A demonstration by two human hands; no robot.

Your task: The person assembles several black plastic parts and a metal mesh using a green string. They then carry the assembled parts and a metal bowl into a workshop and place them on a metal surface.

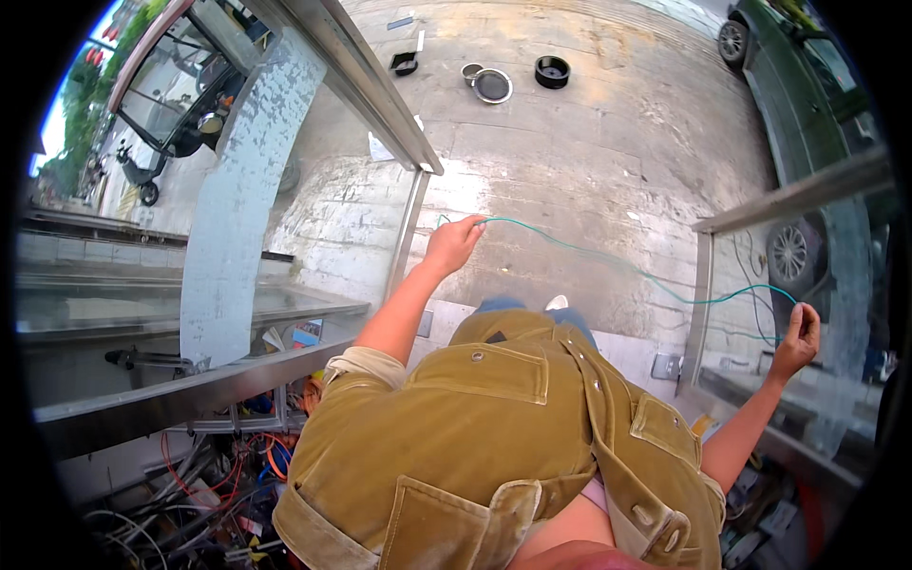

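While hands [456,247] [796,340] hold green strand [650,276], probably wire

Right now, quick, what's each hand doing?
Left hand: closed, fingers holding the wire.
Right hand: closed, fingers holding the same wire.

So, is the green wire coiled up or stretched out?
Stretched out but not taut: the green wire runs in a loose curve from the left hand to the right hand.

The wire [655,278] is teal-green, the jacket [494,427] at six o'clock mustard-brown, the vehicle [788,104] at two dark green, the floor [608,152] patchy grey.
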